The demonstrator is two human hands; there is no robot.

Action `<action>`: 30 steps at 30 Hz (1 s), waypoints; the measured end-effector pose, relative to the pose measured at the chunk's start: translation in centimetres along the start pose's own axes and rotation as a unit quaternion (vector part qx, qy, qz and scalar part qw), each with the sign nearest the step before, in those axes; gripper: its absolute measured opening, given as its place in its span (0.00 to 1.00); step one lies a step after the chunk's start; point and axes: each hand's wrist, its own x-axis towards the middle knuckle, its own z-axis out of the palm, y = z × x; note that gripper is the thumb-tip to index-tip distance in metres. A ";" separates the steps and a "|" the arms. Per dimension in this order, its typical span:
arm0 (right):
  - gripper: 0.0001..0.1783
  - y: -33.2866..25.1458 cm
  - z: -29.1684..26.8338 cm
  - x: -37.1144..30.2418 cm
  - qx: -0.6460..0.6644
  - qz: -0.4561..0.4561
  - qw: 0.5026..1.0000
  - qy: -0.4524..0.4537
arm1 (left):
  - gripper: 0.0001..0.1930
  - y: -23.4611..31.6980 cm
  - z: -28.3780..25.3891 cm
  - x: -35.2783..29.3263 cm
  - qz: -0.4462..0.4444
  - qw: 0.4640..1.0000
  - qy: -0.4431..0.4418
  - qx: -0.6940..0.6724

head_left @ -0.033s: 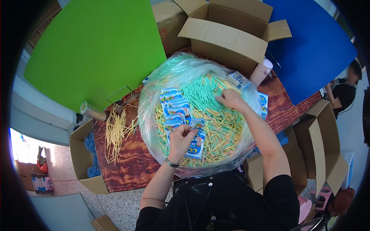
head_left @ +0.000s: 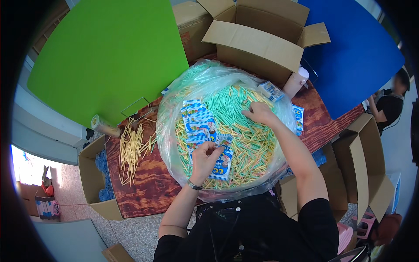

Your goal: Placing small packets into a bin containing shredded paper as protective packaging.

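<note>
The left hand [head_left: 204,160] pinches a blue-and-white packet [head_left: 223,165], long axis running toward the person, inside the clear bag [head_left: 168,150] of pastel sticks [head_left: 251,159]. The right hand [head_left: 261,113] touches green sticks [head_left: 224,102]; whether it grips any, I cannot tell.

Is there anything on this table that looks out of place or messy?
Yes, slightly: a pile of yellow sticks lies criss-cross on the tabletop, left of the clear plastic bag, while most sticks are inside it. One blue-and-white packet also lies outside the bag, on its right.
</note>
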 end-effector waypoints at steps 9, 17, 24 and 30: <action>0.20 0.9 1.9 0.9 -0.051 -0.020 0.998 0.007 | 0.09 -0.1 -0.4 0.1 -0.001 1.000 0.012 -0.003; 0.15 1.0 -2.4 -2.2 0.411 -0.001 0.902 -0.134 | 0.08 1.2 -0.5 0.3 0.005 0.999 0.040 0.021; 0.14 -5.1 -8.3 -7.6 0.314 -0.171 0.919 -0.167 | 0.10 1.6 0.0 0.8 0.119 0.986 0.078 0.091; 0.15 -11.1 -11.6 -8.9 0.006 -0.256 0.952 -0.167 | 0.13 2.2 -0.1 0.7 0.200 0.963 0.085 0.162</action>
